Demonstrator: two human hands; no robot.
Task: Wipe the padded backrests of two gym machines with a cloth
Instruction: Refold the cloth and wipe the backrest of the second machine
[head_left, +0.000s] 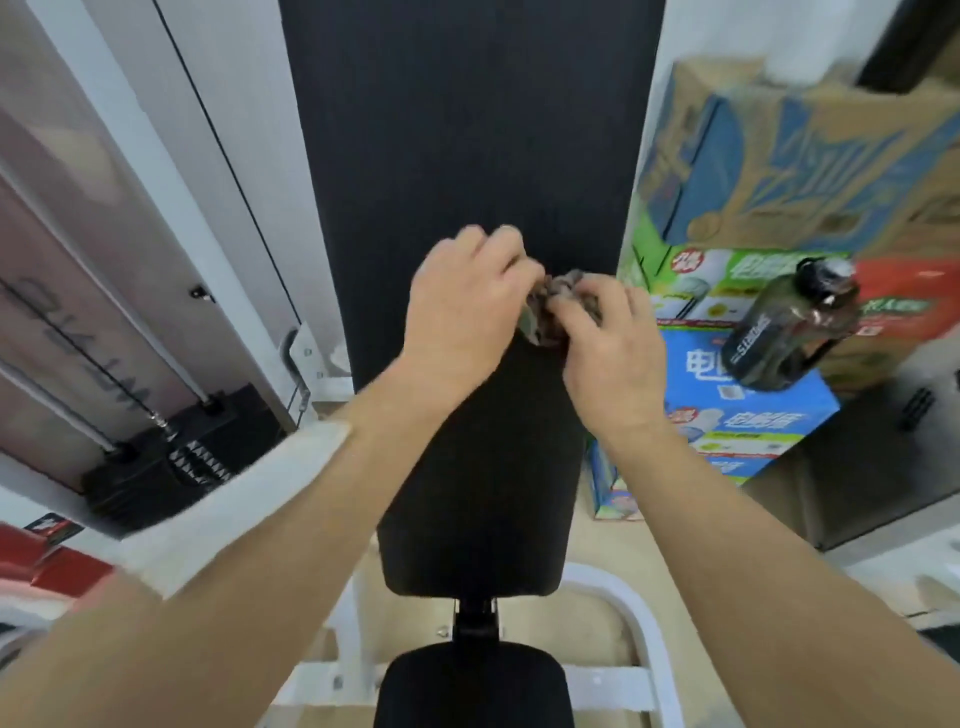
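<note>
Nearest, below the backrest (467, 130), a small black pad (472, 686) sits above a white frame (639, 623). Both bare forearms reach forward over the black seat (478, 493) and meet at the backrest's lower end. The left hand (462, 312) is knuckles-up, fingers curled over a bunched grey-brown cloth (558, 291); the right hand (608, 353) pinches the same cloth from the other side, fingers bent. The cloth is crumpled between them, in front of the backrest's bottom edge; blur hides whether it touches. The long pad above is uncovered. Left of the backrest stands a weight stack (171, 457); to its right a dark bottle (789, 327) stands on a blue box (753, 410).
</note>
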